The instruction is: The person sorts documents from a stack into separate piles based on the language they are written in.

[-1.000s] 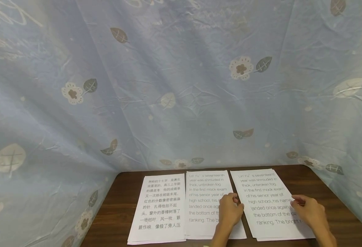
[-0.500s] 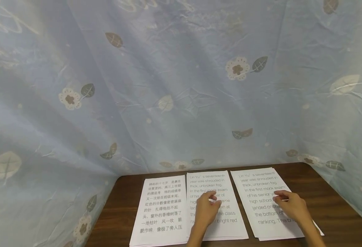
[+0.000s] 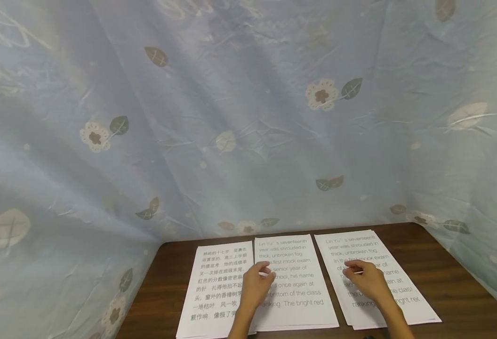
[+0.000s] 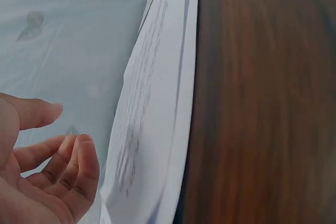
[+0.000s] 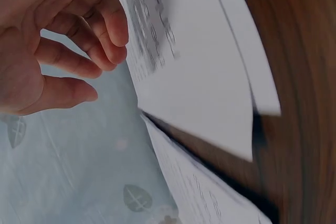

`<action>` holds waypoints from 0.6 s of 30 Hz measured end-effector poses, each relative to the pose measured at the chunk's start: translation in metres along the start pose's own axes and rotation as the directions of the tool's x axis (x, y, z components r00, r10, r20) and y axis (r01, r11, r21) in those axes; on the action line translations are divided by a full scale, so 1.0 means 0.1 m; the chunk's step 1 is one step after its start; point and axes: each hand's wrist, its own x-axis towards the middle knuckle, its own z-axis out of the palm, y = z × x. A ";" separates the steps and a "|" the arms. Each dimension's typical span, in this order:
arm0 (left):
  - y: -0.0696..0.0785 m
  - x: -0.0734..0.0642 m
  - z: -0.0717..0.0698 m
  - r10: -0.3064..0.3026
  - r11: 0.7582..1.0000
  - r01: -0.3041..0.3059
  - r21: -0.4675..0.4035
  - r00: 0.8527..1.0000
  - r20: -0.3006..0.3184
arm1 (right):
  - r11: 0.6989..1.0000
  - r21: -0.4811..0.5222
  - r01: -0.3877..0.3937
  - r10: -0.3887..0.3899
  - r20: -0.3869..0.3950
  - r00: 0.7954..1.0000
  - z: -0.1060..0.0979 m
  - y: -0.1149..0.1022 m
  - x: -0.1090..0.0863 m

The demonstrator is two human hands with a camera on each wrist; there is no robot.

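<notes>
Three piles of printed white paper lie side by side on the brown table: a left pile with Chinese text (image 3: 214,325), a middle pile in English (image 3: 303,318) and a right pile in English (image 3: 401,314). My left hand (image 3: 254,287) hovers over the seam between the left and middle piles, fingers loosely bent. My right hand (image 3: 369,280) hangs over the right pile and hides some of its lines. Both wrist views show a gap between thumb and fingers, with nothing held by the left hand (image 4: 50,171) or the right hand (image 5: 73,40).
A blue-grey curtain (image 3: 248,188) with leaf and flower prints hangs behind and around the wooden table (image 3: 439,263). Narrow strips of wood show between the piles. A small dark object (image 3: 369,337) peeks in at the bottom edge.
Both hands have moved left. The left hand came from the middle pile's right edge, and the right hand from the right pile's right edge. The piles look nearly unmoved.
</notes>
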 end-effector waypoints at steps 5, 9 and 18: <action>-0.13 0.04 -0.14 -0.039 0.999 0.039 0.021 0.999 -0.011 | 1.000 0.018 -0.012 0.012 -0.001 1.000 0.16 -0.09 -0.01; -0.20 0.07 -0.23 -0.073 0.997 0.074 0.035 0.997 -0.030 | 0.999 0.028 -0.022 0.021 0.014 1.000 0.28 -0.16 0.00; -0.30 0.10 -0.37 -0.102 0.994 0.103 0.042 0.994 -0.037 | 0.998 0.047 -0.029 0.028 0.018 0.999 0.46 -0.30 0.00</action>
